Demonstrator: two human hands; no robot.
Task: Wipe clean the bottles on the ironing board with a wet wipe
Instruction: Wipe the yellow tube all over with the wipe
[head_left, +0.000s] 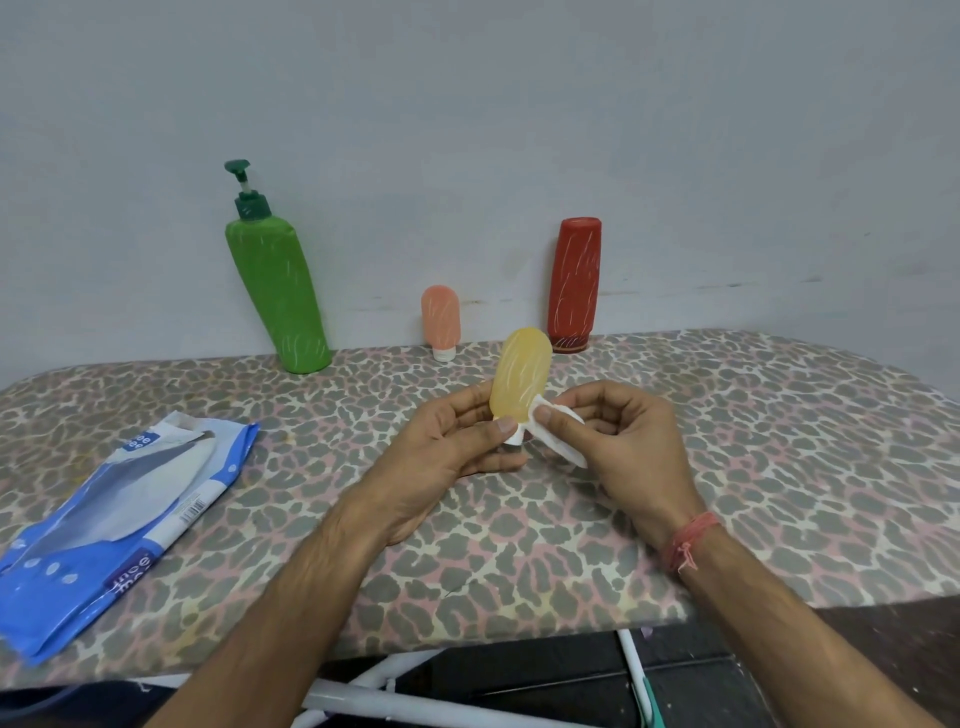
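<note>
Gripping the yellow bottle (521, 375) low, the left hand (457, 441) should steady it while the right hand (618, 441), pinching the wipe (563, 439), strokes upward over the chalky streaks.

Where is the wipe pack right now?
In the head view, the wipe pack lies flat at the board's left near edge, left of both hands and nearer than the green bottle.
</note>
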